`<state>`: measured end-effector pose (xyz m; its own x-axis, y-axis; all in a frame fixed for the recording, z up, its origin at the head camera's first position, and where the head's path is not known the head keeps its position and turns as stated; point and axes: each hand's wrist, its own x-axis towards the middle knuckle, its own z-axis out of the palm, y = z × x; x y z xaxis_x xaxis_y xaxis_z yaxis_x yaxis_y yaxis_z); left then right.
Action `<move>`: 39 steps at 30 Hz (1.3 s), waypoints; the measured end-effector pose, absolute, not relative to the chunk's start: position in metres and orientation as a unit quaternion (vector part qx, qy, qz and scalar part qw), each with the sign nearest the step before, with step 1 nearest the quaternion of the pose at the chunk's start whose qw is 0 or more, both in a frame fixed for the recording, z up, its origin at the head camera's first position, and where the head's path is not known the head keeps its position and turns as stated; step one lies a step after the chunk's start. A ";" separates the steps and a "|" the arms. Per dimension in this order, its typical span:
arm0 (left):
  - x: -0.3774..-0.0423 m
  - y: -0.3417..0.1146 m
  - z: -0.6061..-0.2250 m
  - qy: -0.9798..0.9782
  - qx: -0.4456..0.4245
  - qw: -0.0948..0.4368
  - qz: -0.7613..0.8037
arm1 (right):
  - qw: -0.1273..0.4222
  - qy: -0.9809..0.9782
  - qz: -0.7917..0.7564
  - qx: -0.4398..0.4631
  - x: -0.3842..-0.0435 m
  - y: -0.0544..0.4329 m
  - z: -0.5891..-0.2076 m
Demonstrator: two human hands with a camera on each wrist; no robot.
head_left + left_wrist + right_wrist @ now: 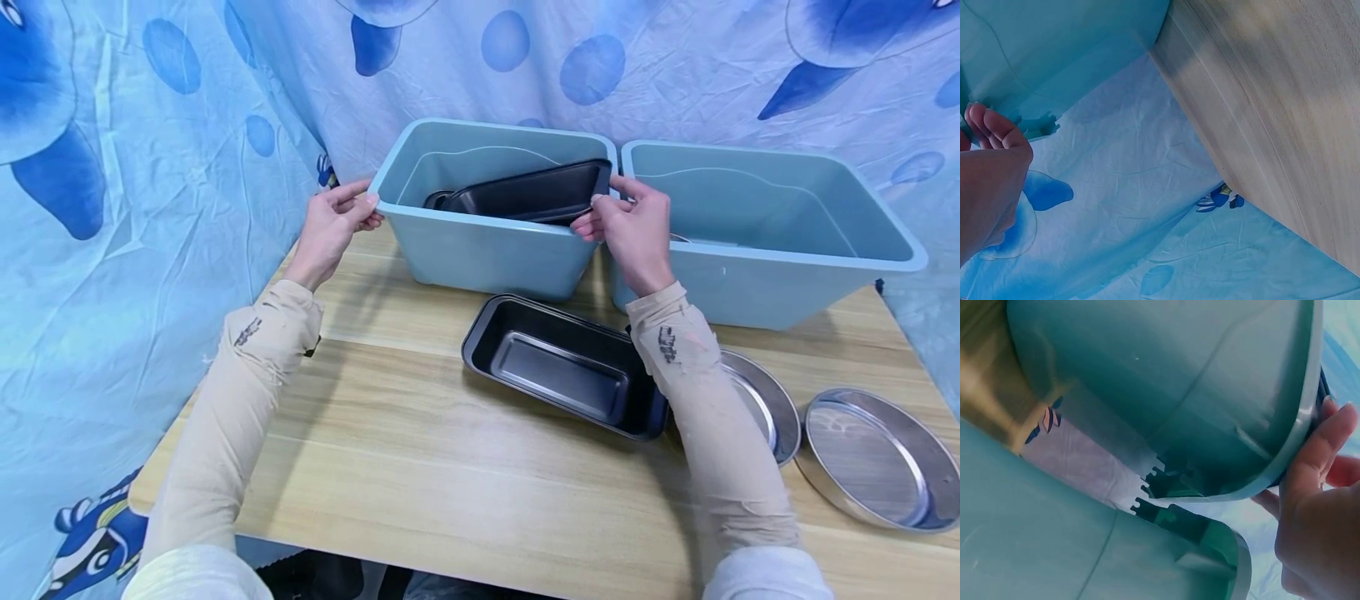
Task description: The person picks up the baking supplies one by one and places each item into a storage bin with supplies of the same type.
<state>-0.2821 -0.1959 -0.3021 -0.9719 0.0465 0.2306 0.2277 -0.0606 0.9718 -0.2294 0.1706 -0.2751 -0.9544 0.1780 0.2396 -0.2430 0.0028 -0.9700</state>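
My left hand (333, 225) pinches the rim of the left light-blue plastic bin (480, 250) at its front left corner; curled fingers (997, 128) show there in the left wrist view. A black loaf pan (540, 190) lies tilted inside this bin, its right end up at the rim. At that end my right hand (633, 225) holds the pan's edge, thumb on the near side, lower fingers outside the bin's front wall. From the right wrist view, the right hand (1319, 506) is at the bin's corner, with a dark strip of the pan beside the fingers.
Another black loaf pan (562, 367), seemingly stacked, sits on the wooden table (360, 467). Two round metal cake pans (757, 400) (870, 458) stand on the right, one partly behind my sleeve. A second blue bin (757, 275) adjoins the first. Patterned blue cloth (187, 167) hangs behind.
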 end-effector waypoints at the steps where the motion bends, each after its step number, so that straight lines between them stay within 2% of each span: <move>1: -0.282 -0.196 -0.302 -0.683 -0.101 0.063 -0.721 | 0.141 -0.704 0.696 0.022 -0.229 0.172 -0.274; 6: -0.283 -0.196 -0.302 -0.683 -0.100 0.063 -0.721 | 0.132 -0.743 0.655 0.041 -0.223 0.175 -0.273; 15: -0.283 -0.196 -0.303 -0.674 -0.089 0.060 -0.730 | 0.158 -0.776 0.603 0.098 -0.200 0.184 -0.280; 29: -0.286 -0.196 -0.306 -0.684 -0.094 0.080 -0.719 | 0.137 -0.802 0.577 0.068 -0.156 0.219 -0.294; 39: -0.284 -0.197 -0.305 -0.674 -0.098 0.070 -0.729 | 0.118 -0.824 0.554 0.030 -0.128 0.244 -0.311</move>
